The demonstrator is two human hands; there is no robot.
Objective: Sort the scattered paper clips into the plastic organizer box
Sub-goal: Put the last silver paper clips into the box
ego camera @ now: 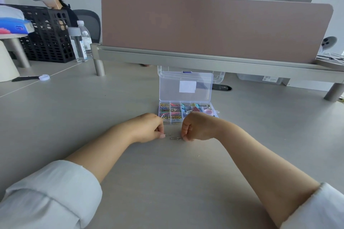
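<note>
reaching down to the tabletop [74, 109] with both hands, i have one silver paper clip [175, 138] lying between them, long axis left to right, just near of the organizer box [169, 112]. my right hand [197, 128] is nearer: its curled fingers touch the clip's right end, but if they already pinch it i cannot tell. my left hand [149, 129] curls over something small and shiny; holding or not, i cannot tell. the box stands open, with coloured clips [164, 107] in the left compartments and binder clips [193, 107] in the middle ones.
</note>
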